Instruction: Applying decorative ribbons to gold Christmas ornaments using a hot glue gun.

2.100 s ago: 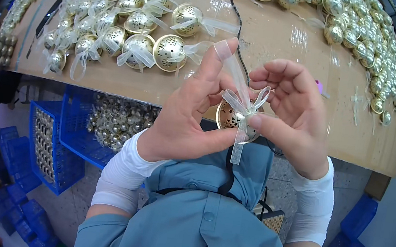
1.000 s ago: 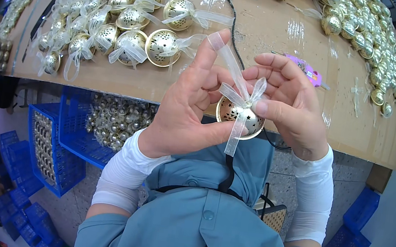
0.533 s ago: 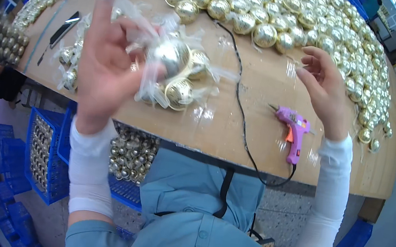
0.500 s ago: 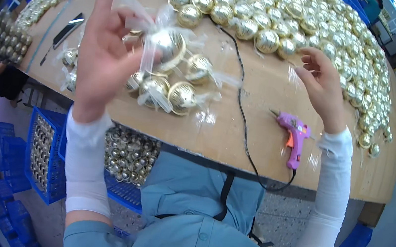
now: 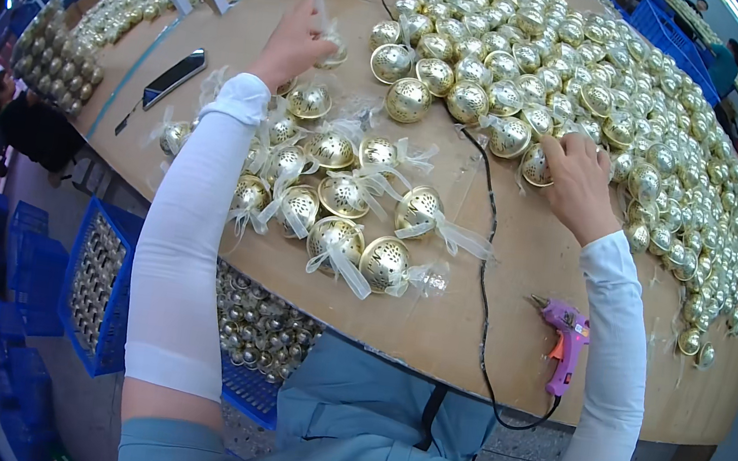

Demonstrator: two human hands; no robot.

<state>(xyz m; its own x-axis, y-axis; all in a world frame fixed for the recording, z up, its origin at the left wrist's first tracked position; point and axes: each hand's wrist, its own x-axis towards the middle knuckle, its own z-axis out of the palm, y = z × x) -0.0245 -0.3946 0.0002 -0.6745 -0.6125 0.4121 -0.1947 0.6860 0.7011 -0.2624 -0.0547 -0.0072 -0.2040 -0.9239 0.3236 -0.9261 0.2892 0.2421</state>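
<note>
My left hand (image 5: 293,41) is stretched out over the far left of the table, its fingers pinching the sheer white ribbon of a gold ball (image 5: 333,52). That ball is blurred and partly behind my fingers. On the right, my right hand (image 5: 575,185) curls its fingers over a gold perforated ball (image 5: 537,165) at the near edge of the big pile. My palm hides part of it. Below my left hand lies a loose group of gold balls with white ribbon bows (image 5: 343,194).
A purple glue gun (image 5: 568,336) lies near the front edge, its black cable (image 5: 485,283) crossing the table. A dark phone (image 5: 175,77) rests at left. The pile of gold balls (image 5: 502,66) covers the far right. Blue crates (image 5: 100,326) stand below; a person (image 5: 33,126) is at far left.
My left hand has moved away from me with the ribboned ball, over the group. My right hand has closed on a ball from the pile. The view has shifted, showing more of the far table.
</note>
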